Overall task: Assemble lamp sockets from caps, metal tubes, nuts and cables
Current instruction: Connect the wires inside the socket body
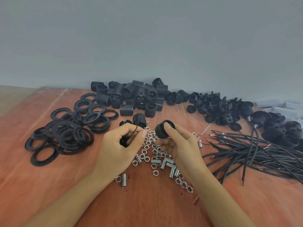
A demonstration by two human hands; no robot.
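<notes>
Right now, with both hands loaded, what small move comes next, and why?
Probably bring the thin black cable pinched in the left hand to the round black plastic cap held in the right hand: the two are apart.

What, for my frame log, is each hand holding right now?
Left hand: closed, pinching a thin black cable, with a black part in the palm.
Right hand: closed on a black cap.

Cables (262,153) cut by right edge, black part (123,142) (mostly hidden) inside left hand (114,149)
</notes>
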